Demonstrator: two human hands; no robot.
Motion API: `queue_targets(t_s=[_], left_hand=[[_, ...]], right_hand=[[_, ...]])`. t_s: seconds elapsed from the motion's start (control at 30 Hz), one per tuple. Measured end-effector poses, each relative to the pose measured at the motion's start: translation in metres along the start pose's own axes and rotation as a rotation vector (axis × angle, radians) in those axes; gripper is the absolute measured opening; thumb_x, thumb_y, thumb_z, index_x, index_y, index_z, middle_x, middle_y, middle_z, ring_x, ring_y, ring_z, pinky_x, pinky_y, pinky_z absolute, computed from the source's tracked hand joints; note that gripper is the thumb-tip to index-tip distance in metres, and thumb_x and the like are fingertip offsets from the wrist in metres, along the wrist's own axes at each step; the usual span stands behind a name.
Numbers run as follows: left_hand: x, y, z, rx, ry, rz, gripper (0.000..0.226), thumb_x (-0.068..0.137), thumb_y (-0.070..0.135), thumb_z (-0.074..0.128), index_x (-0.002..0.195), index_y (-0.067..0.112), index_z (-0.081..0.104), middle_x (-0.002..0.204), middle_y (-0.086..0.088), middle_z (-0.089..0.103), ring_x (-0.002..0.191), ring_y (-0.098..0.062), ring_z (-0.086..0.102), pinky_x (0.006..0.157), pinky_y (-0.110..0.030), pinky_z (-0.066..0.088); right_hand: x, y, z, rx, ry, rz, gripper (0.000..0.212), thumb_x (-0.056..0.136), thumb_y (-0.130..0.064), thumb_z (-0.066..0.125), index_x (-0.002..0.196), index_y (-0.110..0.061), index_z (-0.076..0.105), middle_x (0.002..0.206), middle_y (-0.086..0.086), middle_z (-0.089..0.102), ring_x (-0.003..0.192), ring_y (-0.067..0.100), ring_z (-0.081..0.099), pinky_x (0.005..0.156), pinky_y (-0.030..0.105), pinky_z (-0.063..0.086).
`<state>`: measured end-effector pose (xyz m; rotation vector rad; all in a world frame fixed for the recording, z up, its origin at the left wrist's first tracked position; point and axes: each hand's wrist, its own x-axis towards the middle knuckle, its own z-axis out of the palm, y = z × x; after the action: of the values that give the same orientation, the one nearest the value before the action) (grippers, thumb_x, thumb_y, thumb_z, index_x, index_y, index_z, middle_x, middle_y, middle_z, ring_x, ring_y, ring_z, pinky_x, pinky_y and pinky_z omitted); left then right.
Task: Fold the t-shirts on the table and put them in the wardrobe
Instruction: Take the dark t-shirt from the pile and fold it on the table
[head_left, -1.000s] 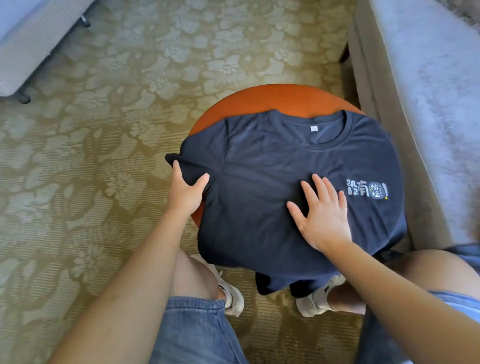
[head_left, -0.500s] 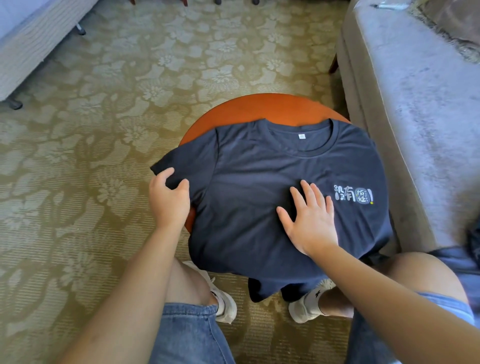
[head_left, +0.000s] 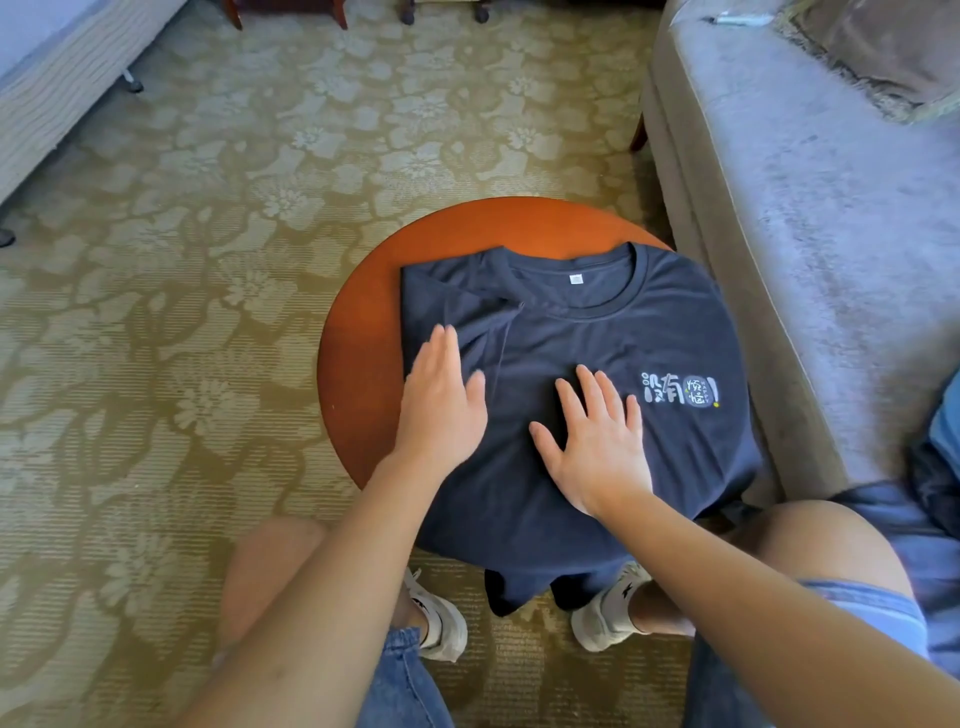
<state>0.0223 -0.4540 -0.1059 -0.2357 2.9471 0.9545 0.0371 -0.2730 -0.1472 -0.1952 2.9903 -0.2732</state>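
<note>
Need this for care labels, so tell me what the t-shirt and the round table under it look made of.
T-shirt: soft knit fabric, probably cotton or a blend, matte dark navy. It hangs limply off the near edge and has a ribbed collar. Table: likely lacquered wood, reddish-orange with a smooth sheen. No grain is clear, so laminate is possible.

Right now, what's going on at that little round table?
A seated person is folding a navy t-shirt spread face up on the round wooden table. The sleeve on the person's left lies folded in over the chest, and the left hand presses flat on that fold. The right hand lies flat on the middle of the shirt. The other side is not yet folded, and the hem hangs off the near edge.
</note>
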Motion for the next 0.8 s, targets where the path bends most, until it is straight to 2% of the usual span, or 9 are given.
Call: queue_targets(t_s=[0.1, 0.2, 0.33, 0.43, 0.5, 0.6, 0.67, 0.73, 0.8], left_hand=[[-0.004, -0.024, 0.019, 0.352, -0.115, -0.012, 0.063, 0.103, 0.048, 0.024, 0.156, 0.02, 0.006, 0.164, -0.003, -0.006, 0.15, -0.019, -0.008, 0.121, -0.046, 0.001], [0.003, -0.038, 0.015, 0.383, -0.105, -0.04, 0.066, 0.1, 0.057, 0.019, 0.156, 0.025, 0.006, 0.164, -0.001, -0.008, 0.15, -0.017, -0.011, 0.12, -0.048, -0.001], [0.009, -0.06, 0.0, 0.43, -0.068, -0.075, 0.066, 0.099, 0.059, 0.02, 0.156, 0.027, 0.01, 0.164, 0.001, -0.006, 0.15, -0.016, -0.008, 0.121, -0.049, 0.001], [0.005, -0.083, -0.013, 0.466, -0.01, -0.087, 0.067, 0.099, 0.058, 0.023, 0.156, 0.025, 0.015, 0.164, 0.0, 0.001, 0.151, -0.018, -0.003, 0.12, -0.051, 0.004], [0.005, -0.09, -0.019, 0.472, -0.018, -0.098, 0.066, 0.099, 0.058, 0.024, 0.156, 0.025, 0.016, 0.164, -0.001, 0.001, 0.151, -0.018, -0.003, 0.119, -0.053, 0.003], [0.006, -0.083, -0.021, 0.538, -0.065, -0.139, 0.067, 0.099, 0.057, 0.019, 0.156, 0.022, 0.012, 0.164, -0.004, -0.002, 0.151, -0.021, -0.006, 0.118, -0.056, -0.002], [0.006, -0.066, -0.015, 0.555, -0.07, -0.157, 0.07, 0.098, 0.058, 0.019, 0.156, 0.019, 0.012, 0.164, -0.006, -0.005, 0.15, -0.024, -0.009, 0.118, -0.057, -0.004], [0.005, -0.04, 0.0, 0.521, -0.074, -0.111, 0.071, 0.097, 0.061, 0.021, 0.155, 0.021, 0.013, 0.164, -0.007, -0.009, 0.15, -0.026, -0.013, 0.117, -0.056, -0.006], [0.005, -0.008, 0.022, 0.477, -0.101, -0.023, 0.072, 0.096, 0.063, 0.023, 0.156, 0.025, 0.011, 0.163, -0.006, -0.013, 0.149, -0.026, -0.016, 0.117, -0.055, -0.007]], right_hand=[[0.0, -0.002, -0.001, -0.018, -0.02, -0.004, 0.084, 0.085, -0.068, 0.001, 0.154, -0.023, 0.017, 0.164, 0.003, 0.002, 0.15, 0.024, -0.006, 0.121, 0.051, 0.001], [0.006, -0.013, -0.002, -0.044, -0.055, -0.028, 0.078, 0.092, -0.066, 0.008, 0.156, -0.021, 0.012, 0.164, 0.006, -0.003, 0.15, 0.026, -0.009, 0.12, 0.053, 0.001], [0.018, -0.043, 0.0, -0.008, -0.086, -0.06, 0.072, 0.098, -0.061, 0.018, 0.156, -0.019, 0.007, 0.163, 0.007, -0.009, 0.149, 0.027, -0.014, 0.12, 0.054, -0.003], [0.02, -0.061, 0.003, 0.031, -0.096, -0.117, 0.072, 0.098, -0.061, 0.022, 0.156, -0.02, 0.009, 0.164, 0.006, -0.008, 0.15, 0.025, -0.013, 0.12, 0.053, -0.005], [0.019, -0.061, 0.003, 0.098, -0.114, -0.175, 0.071, 0.097, -0.061, 0.031, 0.155, -0.022, 0.018, 0.164, 0.005, -0.001, 0.15, 0.024, -0.009, 0.119, 0.051, -0.005], [0.024, -0.034, -0.009, 0.247, 0.04, -0.139, 0.068, 0.091, -0.06, 0.04, 0.146, -0.018, 0.041, 0.16, 0.01, 0.02, 0.149, 0.028, 0.009, 0.118, 0.052, 0.006], [0.027, -0.001, -0.02, 0.175, 0.098, -0.007, 0.066, 0.095, -0.055, 0.041, 0.149, -0.018, 0.035, 0.161, 0.011, 0.014, 0.149, 0.029, 0.005, 0.118, 0.054, 0.006], [0.025, 0.03, -0.024, 0.107, 0.023, 0.091, 0.066, 0.099, -0.054, 0.037, 0.153, -0.02, 0.023, 0.163, 0.008, 0.004, 0.15, 0.027, -0.003, 0.119, 0.053, 0.002], [0.019, 0.047, -0.021, 0.1, -0.023, 0.066, 0.066, 0.099, -0.057, 0.031, 0.154, -0.021, 0.021, 0.164, 0.006, 0.002, 0.15, 0.025, -0.005, 0.12, 0.052, 0.001]])
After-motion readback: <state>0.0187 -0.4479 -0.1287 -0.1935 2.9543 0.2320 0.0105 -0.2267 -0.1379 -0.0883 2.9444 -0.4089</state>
